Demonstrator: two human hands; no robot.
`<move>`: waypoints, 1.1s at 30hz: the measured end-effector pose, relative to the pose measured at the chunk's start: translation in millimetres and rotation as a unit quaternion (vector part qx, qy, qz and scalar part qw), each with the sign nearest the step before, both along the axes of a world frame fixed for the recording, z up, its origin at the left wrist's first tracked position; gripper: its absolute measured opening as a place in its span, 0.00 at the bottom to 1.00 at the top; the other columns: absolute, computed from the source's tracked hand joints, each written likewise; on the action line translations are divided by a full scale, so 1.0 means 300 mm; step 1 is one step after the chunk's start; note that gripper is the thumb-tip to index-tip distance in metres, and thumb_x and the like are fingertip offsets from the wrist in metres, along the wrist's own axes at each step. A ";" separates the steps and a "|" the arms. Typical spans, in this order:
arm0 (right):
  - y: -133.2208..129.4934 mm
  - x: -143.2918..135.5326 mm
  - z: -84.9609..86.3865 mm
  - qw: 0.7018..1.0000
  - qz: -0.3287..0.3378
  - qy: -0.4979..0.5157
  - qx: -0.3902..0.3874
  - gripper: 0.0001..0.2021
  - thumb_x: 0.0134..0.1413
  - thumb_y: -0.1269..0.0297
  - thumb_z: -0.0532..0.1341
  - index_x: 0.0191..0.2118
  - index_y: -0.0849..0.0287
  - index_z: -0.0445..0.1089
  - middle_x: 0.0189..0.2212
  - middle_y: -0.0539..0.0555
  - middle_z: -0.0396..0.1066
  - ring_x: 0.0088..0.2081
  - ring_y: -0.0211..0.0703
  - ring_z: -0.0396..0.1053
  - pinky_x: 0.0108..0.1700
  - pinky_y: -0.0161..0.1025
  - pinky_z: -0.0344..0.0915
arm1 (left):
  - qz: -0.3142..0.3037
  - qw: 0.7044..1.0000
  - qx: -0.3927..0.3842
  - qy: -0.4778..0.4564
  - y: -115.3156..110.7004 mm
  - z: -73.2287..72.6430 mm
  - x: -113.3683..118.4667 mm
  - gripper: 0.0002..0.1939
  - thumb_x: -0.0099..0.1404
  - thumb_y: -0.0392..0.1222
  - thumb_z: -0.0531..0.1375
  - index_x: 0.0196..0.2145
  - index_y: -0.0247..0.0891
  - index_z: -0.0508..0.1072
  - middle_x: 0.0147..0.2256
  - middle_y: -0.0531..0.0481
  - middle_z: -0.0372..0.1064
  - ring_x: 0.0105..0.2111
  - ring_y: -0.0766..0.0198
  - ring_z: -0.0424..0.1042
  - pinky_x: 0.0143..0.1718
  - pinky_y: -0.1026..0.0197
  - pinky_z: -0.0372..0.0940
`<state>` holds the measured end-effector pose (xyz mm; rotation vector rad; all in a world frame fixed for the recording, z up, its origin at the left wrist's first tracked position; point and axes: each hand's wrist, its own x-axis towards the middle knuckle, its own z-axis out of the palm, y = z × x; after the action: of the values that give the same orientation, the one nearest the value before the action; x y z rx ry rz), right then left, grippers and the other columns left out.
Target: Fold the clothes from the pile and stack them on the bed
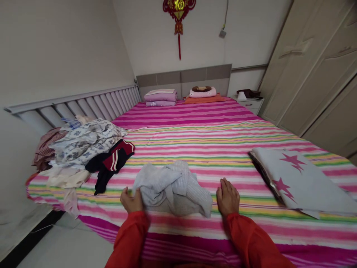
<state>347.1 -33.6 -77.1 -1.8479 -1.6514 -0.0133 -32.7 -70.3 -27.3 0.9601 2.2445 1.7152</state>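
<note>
My left hand [131, 201] is partly open, thumb and fingers parted, at the left edge of the knit [178, 186]; I see no cloth caught between them. My right hand [228, 197] lies open and empty beside the knit, apart from it. The knit sits crumpled on the bed [195, 145] between my hands. Risk: lifting by the left edge alone could drag or bunch it, as the right side is unheld and the layers overlap. Second risk: a tug on the heap [86, 143] could send the pale cloth [71, 201] over the bed's edge to the floor, as it already hangs there. Count: hands, 2; knit, 1; dark top [111, 163], 1; heap, 1, its pieces too tangled to count; folded star cover [304, 182], 1; folded stacks by the headboard [192, 80], 2.
</note>
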 end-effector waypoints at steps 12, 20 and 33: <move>-0.145 -0.224 0.119 0.966 0.244 0.092 -0.005 0.33 0.49 0.54 0.62 0.61 0.55 0.58 0.58 0.61 0.63 0.58 0.56 0.59 0.57 0.54 0.54 | -0.168 0.969 -0.067 0.166 0.087 -0.053 0.322 0.41 0.44 0.45 0.66 0.55 0.31 0.60 0.62 0.30 0.51 0.63 0.42 0.48 0.60 0.42 0.51; -0.092 -0.156 0.206 0.886 0.336 0.291 -0.131 0.11 0.51 0.58 0.59 0.38 0.56 0.73 0.37 0.56 0.73 0.42 0.49 0.68 0.46 0.45 0.62 | -0.253 0.964 0.016 -0.080 0.004 0.037 0.119 0.11 0.44 0.46 0.62 0.26 0.41 0.67 0.31 0.48 0.73 0.39 0.54 0.72 0.45 0.52 0.66; -0.190 -0.167 0.140 0.745 0.320 0.495 -0.313 0.26 0.40 0.37 0.63 0.23 0.59 0.68 0.21 0.49 0.66 0.26 0.37 0.62 0.33 0.37 0.59 | -0.066 0.814 0.108 -0.568 -0.228 -0.087 0.004 0.18 0.57 0.59 0.58 0.41 0.48 0.73 0.38 0.49 0.76 0.43 0.58 0.74 0.39 0.55 0.70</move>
<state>297.0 -90.6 -35.0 -1.1157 -1.3971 1.6867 -31.5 -138.7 -53.5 -0.0160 1.1705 1.7561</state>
